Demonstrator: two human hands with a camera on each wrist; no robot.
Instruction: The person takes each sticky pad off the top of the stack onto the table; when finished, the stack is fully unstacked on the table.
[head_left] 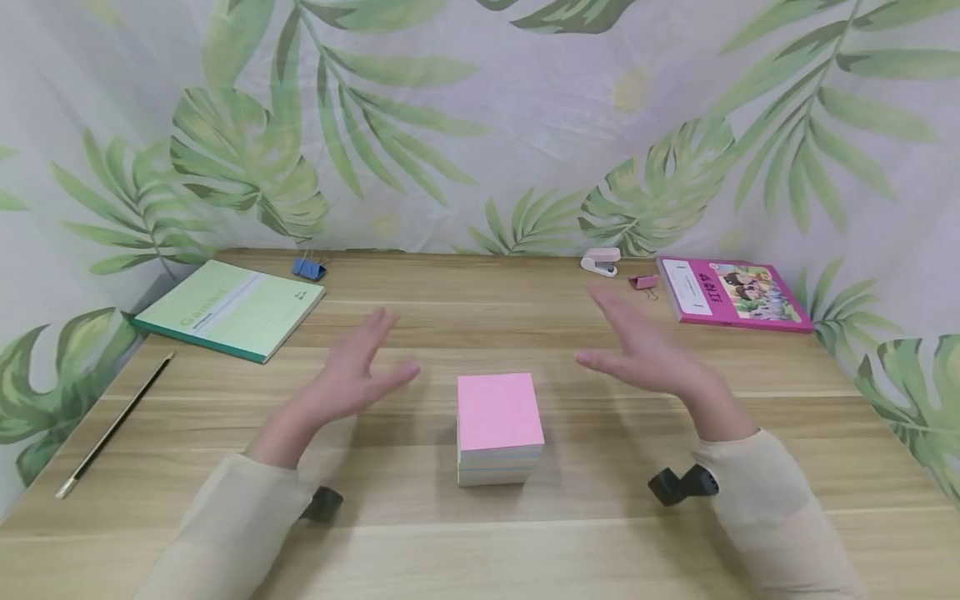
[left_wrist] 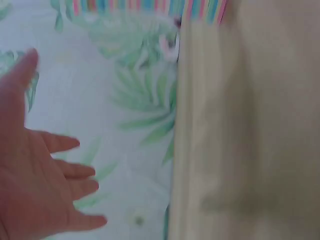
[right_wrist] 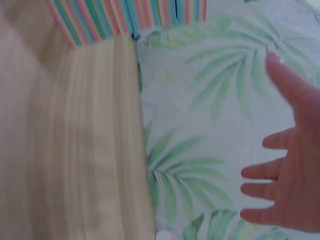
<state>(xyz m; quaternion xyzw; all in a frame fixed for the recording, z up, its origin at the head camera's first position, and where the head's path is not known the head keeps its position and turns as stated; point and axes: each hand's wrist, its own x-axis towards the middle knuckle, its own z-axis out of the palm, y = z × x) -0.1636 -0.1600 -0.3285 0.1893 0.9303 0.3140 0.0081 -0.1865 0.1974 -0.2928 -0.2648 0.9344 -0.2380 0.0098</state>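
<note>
A thick block of sticky notes (head_left: 499, 412), pink on top with layered coloured sheets below, stands on the wooden table between the two hands. To its left, my left hand (head_left: 348, 375) hovers with fingers extended and thumb spread. My right hand (head_left: 645, 350) mirrors it on the other side, palm turned inward. Neither hand holds anything, and both are apart from the block. In the left wrist view the striped side of the sticky note block (left_wrist: 150, 7) shows at the top edge; the right wrist view has the same striped block (right_wrist: 130, 17) at its top.
At the back left lie a green notebook (head_left: 232, 308) and a blue binder clip (head_left: 308, 268); a pencil (head_left: 116, 425) lies along the left edge. A white and pink stapler (head_left: 601, 261), a pink binder clip (head_left: 642, 282) and a pink book (head_left: 735, 293) sit at the back right.
</note>
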